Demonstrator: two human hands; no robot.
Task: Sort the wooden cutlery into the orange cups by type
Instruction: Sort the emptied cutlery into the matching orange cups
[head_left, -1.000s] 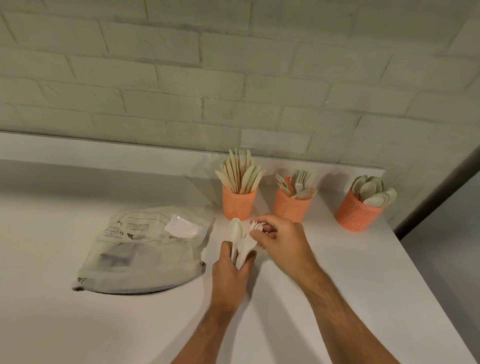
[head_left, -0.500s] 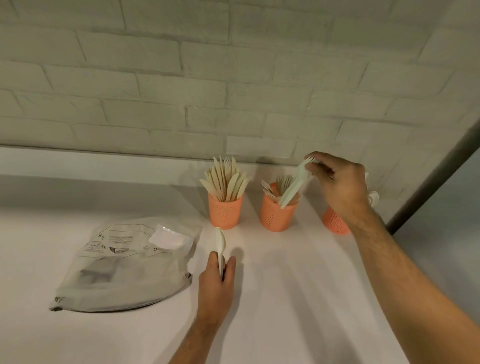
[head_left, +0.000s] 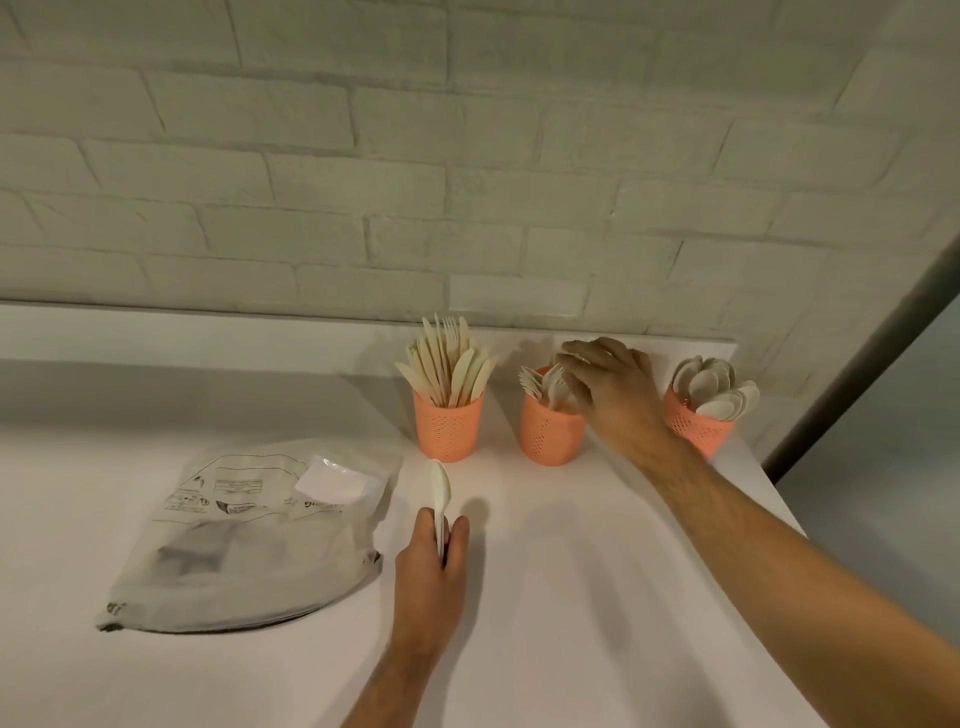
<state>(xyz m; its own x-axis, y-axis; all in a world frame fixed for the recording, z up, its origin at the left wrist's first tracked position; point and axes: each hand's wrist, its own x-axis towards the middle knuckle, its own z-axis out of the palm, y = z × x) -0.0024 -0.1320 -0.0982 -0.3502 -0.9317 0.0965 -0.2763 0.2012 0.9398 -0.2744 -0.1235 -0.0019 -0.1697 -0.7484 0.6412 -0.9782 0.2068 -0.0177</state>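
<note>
Three perforated orange plastic cups stand in a row on the white tabletop (head_left: 597, 561), close to the white-painted brick wall (head_left: 467, 182), and the middle orange cup (head_left: 549, 435) serves as the landmark here. It holds pale wooden forks (head_left: 535, 382) with tines fanned upward. The right hand (head_left: 610, 387) hovers over its rim with fingers curled down among the fork heads; the fingertips are blurred, so whether they pinch a fork or have let go cannot be told. Left of the middle cup stands the knife cup (head_left: 449, 430), packed with upright pale wooden knives (head_left: 451, 371) and a few fork tines showing at the back. Right of the middle cup, partly behind the right forearm, the spoon cup (head_left: 698, 428) is filled with pale wooden spoons (head_left: 714, 387), bowls leaning outward. In front of the middle cup and toward the left, the left hand (head_left: 431, 566) rests near the tabletop with thumb and fingers wrapped round the handles of a few pale spoons (head_left: 440, 491), whose bowls point up toward the knife cup. Farther left of the middle cup lies a crumpled grey printed plastic bag (head_left: 249, 535), flat on the tabletop, with a white label on its upper side
</note>
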